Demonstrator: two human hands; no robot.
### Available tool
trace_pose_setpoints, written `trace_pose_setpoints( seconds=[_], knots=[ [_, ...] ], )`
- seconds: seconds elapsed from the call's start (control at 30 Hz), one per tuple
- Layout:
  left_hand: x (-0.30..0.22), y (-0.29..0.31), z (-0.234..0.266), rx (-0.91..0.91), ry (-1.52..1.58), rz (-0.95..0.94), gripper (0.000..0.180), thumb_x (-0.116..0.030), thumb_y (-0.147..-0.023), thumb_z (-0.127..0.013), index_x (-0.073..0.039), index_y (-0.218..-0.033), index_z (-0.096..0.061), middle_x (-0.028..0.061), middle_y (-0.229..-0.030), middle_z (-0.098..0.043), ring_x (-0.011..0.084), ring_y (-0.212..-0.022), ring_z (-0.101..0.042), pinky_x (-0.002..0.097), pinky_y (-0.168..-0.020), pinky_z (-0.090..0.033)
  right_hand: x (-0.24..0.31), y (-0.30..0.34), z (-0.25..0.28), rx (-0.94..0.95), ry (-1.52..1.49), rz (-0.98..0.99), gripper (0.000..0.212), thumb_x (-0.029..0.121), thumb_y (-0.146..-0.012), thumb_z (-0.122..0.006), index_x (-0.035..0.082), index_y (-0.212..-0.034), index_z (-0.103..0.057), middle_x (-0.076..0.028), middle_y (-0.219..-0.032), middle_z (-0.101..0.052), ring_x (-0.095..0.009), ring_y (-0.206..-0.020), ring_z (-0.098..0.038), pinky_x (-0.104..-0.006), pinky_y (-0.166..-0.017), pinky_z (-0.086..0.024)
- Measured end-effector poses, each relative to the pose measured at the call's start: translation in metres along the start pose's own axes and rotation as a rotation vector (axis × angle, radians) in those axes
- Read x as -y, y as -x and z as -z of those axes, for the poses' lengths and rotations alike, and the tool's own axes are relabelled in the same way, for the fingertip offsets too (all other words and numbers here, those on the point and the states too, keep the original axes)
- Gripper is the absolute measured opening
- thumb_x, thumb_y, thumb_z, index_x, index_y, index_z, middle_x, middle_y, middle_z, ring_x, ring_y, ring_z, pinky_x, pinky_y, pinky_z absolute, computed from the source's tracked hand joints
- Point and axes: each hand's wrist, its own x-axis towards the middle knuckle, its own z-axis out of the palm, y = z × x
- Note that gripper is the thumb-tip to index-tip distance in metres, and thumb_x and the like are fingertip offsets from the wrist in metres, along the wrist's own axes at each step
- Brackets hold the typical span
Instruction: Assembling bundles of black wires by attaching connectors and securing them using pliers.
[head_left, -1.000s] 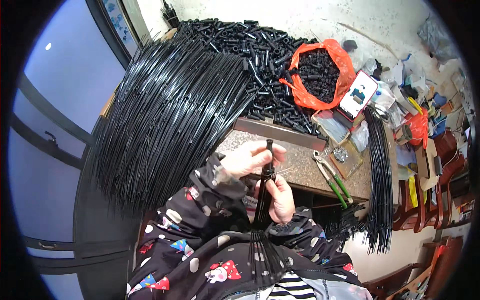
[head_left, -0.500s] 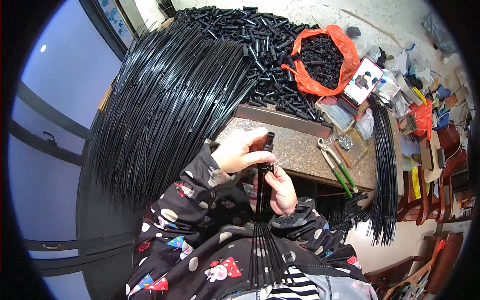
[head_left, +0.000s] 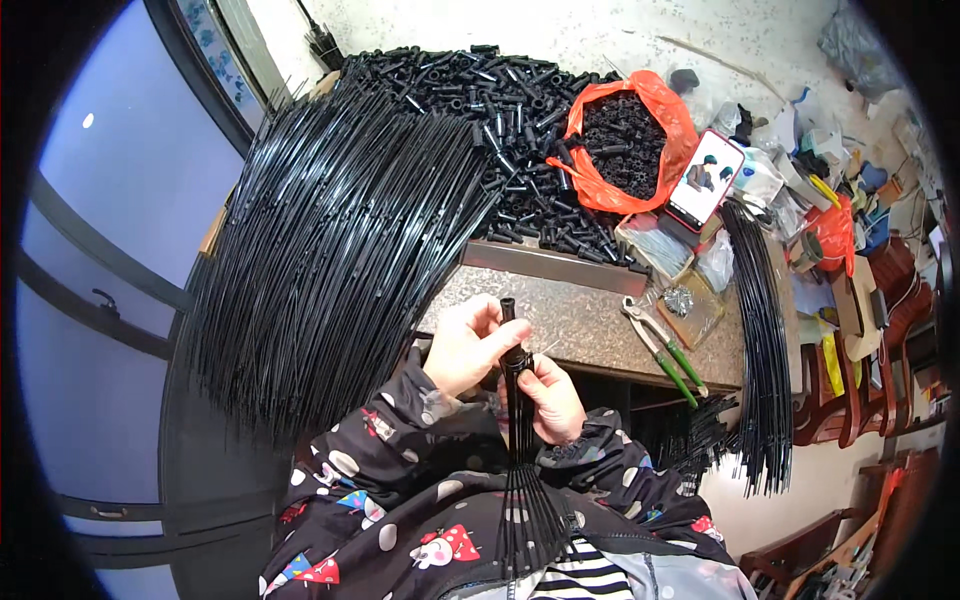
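Note:
Upright in front of my chest is a black tubular plastic piece [head_left: 508, 312], with thin black rods [head_left: 522, 490] running down from it and fanning out over my lap. My left hand [head_left: 464, 345] closes round the tube from the left, thumb across its front. Just below, my right hand [head_left: 553, 402] pinches the upper part of the rods between thumb and fingers. A fine pale wire [head_left: 549, 347] sticks out beside the right fingertips; where it ends is hidden.
A stone-topped table [head_left: 560, 330] carries a metal bar [head_left: 552, 267], green-handled pincers [head_left: 668, 350] and a phone [head_left: 705, 180]. Behind lie heaped black tubes [head_left: 480, 85] and a red bag [head_left: 680, 115] of small black parts. Long black rods [head_left: 330, 240] cover the left side; another bundle [head_left: 762, 350] hangs right.
The tube and both hands sit slightly lower and further left in the picture. The table things have also shifted as the view tilted. Both hands keep their hold.

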Motion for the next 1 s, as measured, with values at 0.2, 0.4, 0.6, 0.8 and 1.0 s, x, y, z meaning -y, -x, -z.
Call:
trace_pose_setpoints(
  seconds=[0.2,0.4,0.6,0.8,1.0],
  knots=[
    [0.004,0.013,0.010,0.379,0.134,-0.023,0.050,-0.016,-0.052,-0.069,-0.001,-0.094,-0.046,0.0056,-0.082,-0.046,0.0117,-0.077,-0.042,0.0244,-0.068,-0.035,0.010,0.007,0.001,-0.054,-0.036,0.004,0.017,0.018,-0.073,-0.051,0.004,-0.082,-0.045,-0.006,-0.069,-0.052,-0.012,-0.057,-0.049,-0.0224,-0.052,-0.042],
    [0.002,0.010,-0.003,0.184,-0.389,-0.531,0.034,-0.009,-0.058,-0.063,0.002,-0.087,-0.048,0.0109,-0.080,-0.050,0.0197,-0.074,-0.049,0.0268,-0.067,-0.039,0.017,0.012,-0.004,0.010,-0.067,0.051,0.020,0.017,-0.073,-0.050,0.004,-0.087,-0.044,-0.006,-0.074,-0.051,-0.013,-0.062,-0.051,-0.0257,-0.057,-0.043],
    [0.003,0.014,-0.001,0.257,-0.016,-0.191,0.022,-0.003,-0.061,-0.059,0.002,-0.079,-0.048,0.0087,-0.075,-0.053,0.0135,-0.061,-0.052,0.0225,-0.053,-0.042,0.010,0.014,0.010,-0.061,0.055,0.051,0.028,0.021,-0.074,-0.049,0.005,-0.094,-0.041,-0.009,-0.069,-0.051,-0.017,-0.061,-0.050,-0.0271,-0.056,-0.041],
    [0.013,0.010,0.003,0.391,0.285,-0.107,0.010,0.003,-0.067,-0.052,0.002,-0.070,-0.042,0.0123,-0.086,-0.050,0.0140,-0.053,-0.052,0.0223,-0.042,-0.044,0.016,0.013,0.001,-0.026,-0.030,-0.008,0.043,0.021,-0.073,-0.050,0.004,-0.109,-0.033,-0.004,-0.085,-0.049,-0.013,-0.067,-0.050,-0.0245,-0.057,-0.042],
    [0.015,0.008,0.006,0.446,0.346,-0.079,0.009,0.004,-0.067,-0.051,0.002,-0.071,-0.043,0.0117,-0.086,-0.050,0.0142,-0.054,-0.052,0.0237,-0.046,-0.044,0.013,0.011,0.012,0.153,-0.089,-0.009,0.048,0.018,-0.073,-0.051,0.004,-0.114,-0.028,-0.002,-0.094,-0.046,-0.011,-0.072,-0.048,-0.0231,-0.061,-0.041]
  ],
)
